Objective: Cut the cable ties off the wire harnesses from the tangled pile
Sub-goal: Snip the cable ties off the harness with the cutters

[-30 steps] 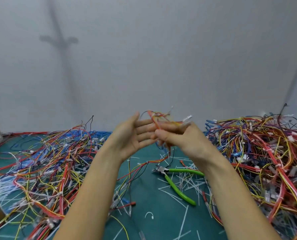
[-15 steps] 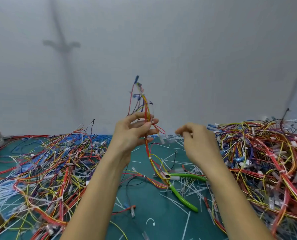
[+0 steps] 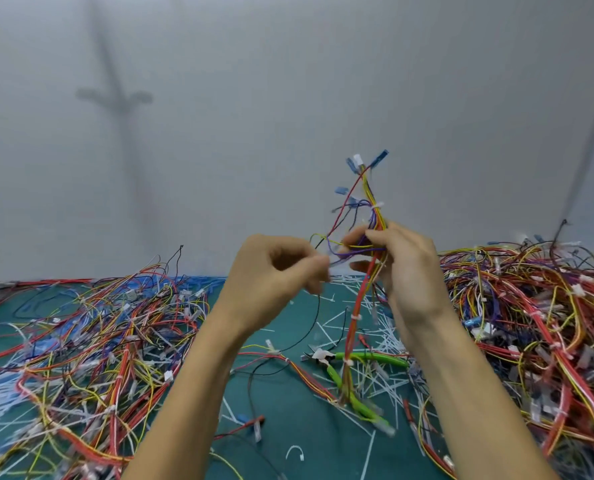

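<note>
Just right of the frame's centre, the right hand [image 3: 408, 271] grips a wire harness [image 3: 375, 216] upright, fingers curled round the bundle, whose connectors fan out above and whose tail hangs down to the green mat [image 3: 288, 393]. To its left, the left hand [image 3: 274, 268] pinches a loose purple strand of the same harness between thumb and curled fingers. Green-handled cutters [image 3: 371, 357] lie on the mat below among white tie offcuts [image 3: 333, 317], between the tangled pile [image 3: 531, 323] at right and a flatter spread of wires [image 3: 98, 341] at left.
</note>
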{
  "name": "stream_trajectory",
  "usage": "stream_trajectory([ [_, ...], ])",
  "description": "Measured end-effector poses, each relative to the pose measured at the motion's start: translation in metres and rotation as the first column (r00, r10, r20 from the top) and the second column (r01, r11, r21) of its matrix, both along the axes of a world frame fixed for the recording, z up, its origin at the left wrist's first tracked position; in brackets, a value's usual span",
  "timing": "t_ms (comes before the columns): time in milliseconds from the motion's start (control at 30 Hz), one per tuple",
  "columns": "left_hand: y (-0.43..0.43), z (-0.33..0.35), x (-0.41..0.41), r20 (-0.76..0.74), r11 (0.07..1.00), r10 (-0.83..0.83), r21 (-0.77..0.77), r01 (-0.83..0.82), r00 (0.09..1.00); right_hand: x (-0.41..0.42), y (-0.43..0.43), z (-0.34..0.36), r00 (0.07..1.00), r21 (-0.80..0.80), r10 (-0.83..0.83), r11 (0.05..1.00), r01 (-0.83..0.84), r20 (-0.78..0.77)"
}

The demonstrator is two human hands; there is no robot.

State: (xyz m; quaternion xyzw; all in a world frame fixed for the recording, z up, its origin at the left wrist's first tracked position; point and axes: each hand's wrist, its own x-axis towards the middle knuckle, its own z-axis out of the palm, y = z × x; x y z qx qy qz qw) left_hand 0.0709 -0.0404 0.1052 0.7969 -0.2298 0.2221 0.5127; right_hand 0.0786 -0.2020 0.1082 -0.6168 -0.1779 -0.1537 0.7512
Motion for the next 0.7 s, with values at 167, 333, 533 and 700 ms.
stream_trajectory([
  [167, 0.004, 0.009, 0.002, -0.086, 0.933, 0.151, -0.317, -0.171, 0.985, -0.005, -0.001, 0.002, 0.969, 0.210, 0.244, 0.949, -0.233, -0.027],
  [333, -0.009, 0.017, -0.007, -0.129, 0.938, -0.064, -0.348, 0.015, 0.990, -0.007, 0.002, 0.001, 0.929, 0.121, 0.346, 0.936, -0.332, -0.133],
  [533, -0.015, 0.023, -0.016, -0.009, 0.859, 0.051, -0.510, -0.049, 0.999, -0.013, 0.006, 0.005, 0.999, -0.104, -0.038, 0.994, 0.038, -0.004],
  [700, -0.012, 0.027, -0.019, 0.041, 0.886, 0.042, -0.462, -0.018, 0.998, -0.018, 0.007, 0.012, 0.976, -0.041, -0.138, 0.988, 0.147, 0.167],
])
